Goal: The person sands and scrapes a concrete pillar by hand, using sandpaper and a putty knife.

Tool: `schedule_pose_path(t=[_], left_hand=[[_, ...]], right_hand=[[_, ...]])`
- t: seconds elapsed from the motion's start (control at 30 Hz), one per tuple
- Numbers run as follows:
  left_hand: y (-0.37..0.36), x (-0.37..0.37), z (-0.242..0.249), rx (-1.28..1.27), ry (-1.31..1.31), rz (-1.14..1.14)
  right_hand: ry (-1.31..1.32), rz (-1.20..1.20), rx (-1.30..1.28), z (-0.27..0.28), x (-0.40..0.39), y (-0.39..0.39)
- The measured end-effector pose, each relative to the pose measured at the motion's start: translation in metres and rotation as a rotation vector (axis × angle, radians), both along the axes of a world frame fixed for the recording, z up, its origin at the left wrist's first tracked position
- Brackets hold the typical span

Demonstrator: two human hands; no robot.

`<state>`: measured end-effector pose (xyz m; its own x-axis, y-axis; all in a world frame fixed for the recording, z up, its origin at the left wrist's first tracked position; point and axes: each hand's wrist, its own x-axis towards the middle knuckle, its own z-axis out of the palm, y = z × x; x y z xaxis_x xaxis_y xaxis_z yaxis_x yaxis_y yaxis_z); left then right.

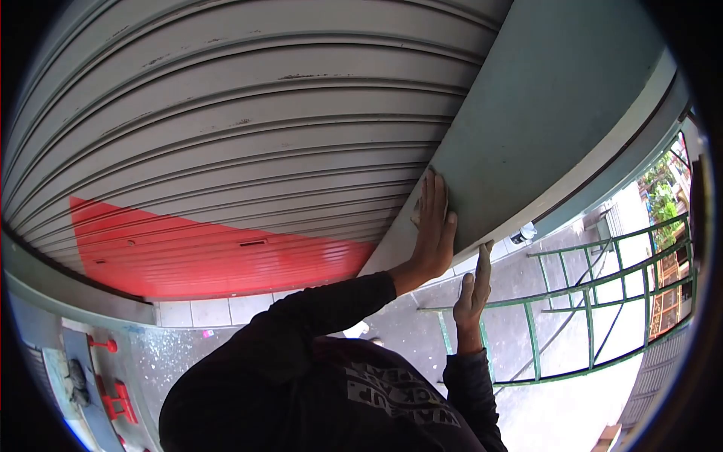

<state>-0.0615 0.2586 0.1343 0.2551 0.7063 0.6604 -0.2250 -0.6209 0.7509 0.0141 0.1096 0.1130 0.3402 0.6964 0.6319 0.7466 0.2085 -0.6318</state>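
Observation:
My left hand [433,230] lies flat with fingers stretched out on the grey-green wall surface [527,113], near where it meets the slatted roller shutter [263,90]. A small greyish edge shows beside its fingers; I cannot make out what it is. My right hand [473,297] is lower and to the right, its fingers straight and thumb apart, fingertips at the pale outer edge [557,184] of that surface. No held object shows in it. Both arms wear dark sleeves.
A red painted area [211,256] covers part of the shutter. Green metal scaffold frames [531,339] stand at the right. Pale floor tiles [211,313] run below the shutter. Red metal parts [120,403] are at the lower left, with plants [663,203] at the far right.

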Motion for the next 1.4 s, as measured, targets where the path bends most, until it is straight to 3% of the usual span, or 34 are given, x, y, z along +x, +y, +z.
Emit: schedule_pose_path(t=[0.07, 0.17, 0.27, 0.37, 0.47, 0.57, 0.7, 0.77, 0.87, 1.0, 1.03, 1.1, 1.23, 1.33, 1.4], left_hand=[[-0.005, -0.002, 0.044, 0.140, 0.003, 0.001], [0.013, -0.002, 0.160, 0.439, 0.029, 0.027], [0.037, 0.000, 0.192, 0.450, -0.060, 0.012], [0.041, 0.001, 0.131, 0.275, -0.043, 0.030], [0.016, 0.006, 0.015, -0.084, -0.003, 0.038], [-0.022, 0.006, -0.008, -0.138, -0.011, 0.034], [-0.018, -0.007, 0.125, 0.403, 0.031, 0.015], [-0.007, -0.005, 0.165, 0.417, 0.003, 0.042], [0.021, -0.002, 0.134, 0.340, -0.056, 0.030], [0.011, 0.008, 0.001, -0.153, -0.075, 0.026], [-0.005, 0.008, -0.003, -0.157, -0.060, 0.039], [-0.033, 0.008, 0.004, -0.181, -0.028, 0.065], [0.006, -0.008, 0.122, 0.204, -0.002, 0.016], [0.053, 0.003, 0.136, 0.264, -0.111, 0.021], [0.047, 0.004, 0.107, 0.171, -0.156, -0.045]], right_hand=[[-0.015, -0.001, 0.005, 0.005, 0.006, -0.002], [0.169, 0.038, 0.093, 0.011, 0.031, -0.005], [-0.090, -0.153, 0.227, 0.044, 0.065, 0.010], [-0.250, -0.314, 0.374, 0.072, 0.105, 0.036], [-0.242, -0.294, 0.414, 0.084, 0.116, 0.069], [-0.244, -0.320, 0.533, 0.068, 0.119, 0.101], [-0.220, -0.325, 0.536, 0.070, 0.112, 0.102], [-0.220, -0.348, 0.529, 0.067, 0.114, 0.101], [-0.233, -0.337, 0.552, 0.069, 0.112, 0.102], [-0.256, -0.342, 0.572, 0.062, 0.119, 0.103], [-0.261, -0.335, 0.579, 0.062, 0.121, 0.105], [-0.262, -0.312, 0.574, 0.064, 0.120, 0.107], [-0.243, -0.327, 0.545, 0.062, 0.122, 0.105], [-0.228, -0.327, 0.543, 0.060, 0.121, 0.106], [-0.210, -0.353, 0.530, 0.060, 0.121, 0.106]])
